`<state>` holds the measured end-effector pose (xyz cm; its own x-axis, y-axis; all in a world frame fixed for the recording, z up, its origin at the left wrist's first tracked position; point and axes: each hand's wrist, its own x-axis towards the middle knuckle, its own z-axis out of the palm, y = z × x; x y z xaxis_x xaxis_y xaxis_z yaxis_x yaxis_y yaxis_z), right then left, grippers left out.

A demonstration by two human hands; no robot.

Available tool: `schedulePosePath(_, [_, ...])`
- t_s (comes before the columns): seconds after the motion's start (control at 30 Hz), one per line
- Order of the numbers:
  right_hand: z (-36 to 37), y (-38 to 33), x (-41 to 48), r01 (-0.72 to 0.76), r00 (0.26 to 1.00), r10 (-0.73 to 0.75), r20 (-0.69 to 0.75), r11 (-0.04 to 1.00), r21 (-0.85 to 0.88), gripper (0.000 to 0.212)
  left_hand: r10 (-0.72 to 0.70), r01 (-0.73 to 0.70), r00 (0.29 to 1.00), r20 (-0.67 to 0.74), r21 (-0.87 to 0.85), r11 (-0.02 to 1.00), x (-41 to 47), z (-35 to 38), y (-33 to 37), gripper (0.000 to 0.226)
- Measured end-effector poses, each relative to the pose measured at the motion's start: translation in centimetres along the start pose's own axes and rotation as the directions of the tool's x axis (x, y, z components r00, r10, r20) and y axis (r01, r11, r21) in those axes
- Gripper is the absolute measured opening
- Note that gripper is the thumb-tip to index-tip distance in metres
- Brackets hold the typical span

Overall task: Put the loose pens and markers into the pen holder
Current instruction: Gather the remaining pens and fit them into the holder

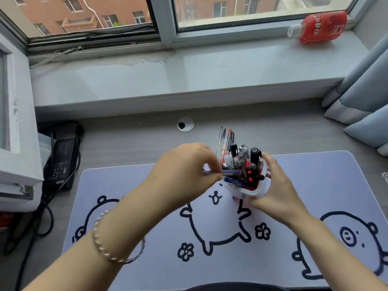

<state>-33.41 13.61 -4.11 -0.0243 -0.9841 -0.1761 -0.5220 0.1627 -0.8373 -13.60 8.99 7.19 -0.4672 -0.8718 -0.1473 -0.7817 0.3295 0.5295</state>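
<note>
A white translucent pen holder [255, 191] stands on the lilac desk mat [147, 259], packed with several pens and markers whose caps stick up. My right hand [275, 190] wraps around the holder's right side. My left hand [184, 173] pinches a blue pen [230, 172] lying roughly level across the holder's left rim. A few loose pens [225, 141], red, clear and dark, lie on the grey desk just behind the holder, partly hidden by it.
A black power adapter [60, 160] with cables sits at the left desk edge. A cable grommet [185, 124] is set in the desk behind. A red bottle [319, 27] lies on the windowsill. Curtains [363, 97] hang at the right.
</note>
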Motion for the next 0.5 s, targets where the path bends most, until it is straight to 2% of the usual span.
schedulePosePath(0.03, [0.2, -0.1, 0.0, 0.021, 1.0, -0.021, 0.003, 1.0, -0.012, 0.088, 0.03, -0.028, 0.999, -0.028, 0.062, 0.998, 0.5, 1.0, 0.2, 0.009])
schedulePosePath(0.1, [0.6, -0.4, -0.1, 0.046, 0.999, -0.046, 0.005, 0.999, -0.013, 0.087, 0.132, -0.103, 0.973, -0.187, 0.16, 0.982, 1.4, 3.5, 0.1, 0.011])
schedulePosePath(0.17, [0.8, -0.9, -0.3, 0.058, 0.998, -0.058, -0.007, 0.998, 0.018, 0.087, 0.122, -0.125, 0.908, -0.4, 0.02, 0.992, 1.6, 5.4, -0.2, 0.018])
schedulePosePath(0.2, [0.8, -1.3, -0.4, 0.069, 0.997, -0.069, -0.02, 0.997, 0.031, 0.087, 0.062, -0.127, 0.9, -0.431, -0.122, 0.984, 1.5, 5.8, -0.1, 0.032])
schedulePosePath(0.23, [0.8, -1.5, -0.4, 0.082, 0.996, -0.081, -0.033, 0.996, 0.04, 0.087, -0.009, -0.104, 0.926, -0.376, -0.277, 0.955, 1.2, 6.1, 0.2, 0.049])
schedulePosePath(0.27, [0.9, -1.7, -0.5, 0.095, 0.995, -0.093, -0.043, 0.994, 0.045, 0.089, -0.047, -0.057, 0.965, -0.256, -0.383, 0.922, 1.0, 6.3, 0.6, 0.062])
schedulePosePath(0.3, [0.9, -1.7, -0.5, 0.102, 0.994, -0.1, -0.046, 0.994, 0.041, 0.09, -0.047, -0.02, 0.986, -0.16, -0.392, 0.92, 0.8, 6.6, 1.0, 0.071])
schedulePosePath(0.4, [1.4, -1.2, -0.6, 0.055, 0.998, -0.056, 0.011, 0.997, 0.049, 0.091, 0.02, -0.021, 0.997, -0.069, -0.01, 1.0, 0.9, 7.2, 1.0, 0.087])
schedulePosePath(0.43, [1.5, -1.1, -0.7, 0.032, 0.999, -0.034, 0.04, 0.997, 0.064, 0.092, 0.037, -0.036, 0.999, -0.034, 0.026, 0.999, 1.0, 6.8, 0.6, 0.091])
schedulePosePath(0.47, [1.6, -1.1, -0.8, 0.021, 0.998, -0.026, 0.063, 0.996, 0.084, 0.094, 0.046, -0.045, 0.999, 0.013, -0.041, 0.998, 1.0, 6.2, 0.0, 0.091])
schedulePosePath(0.5, [1.6, -1.1, -0.9, 0.024, 0.997, -0.032, 0.076, 0.995, 0.098, 0.093, 0.057, -0.045, 0.996, 0.062, -0.179, 0.983, 0.9, 5.7, -0.7, 0.09])
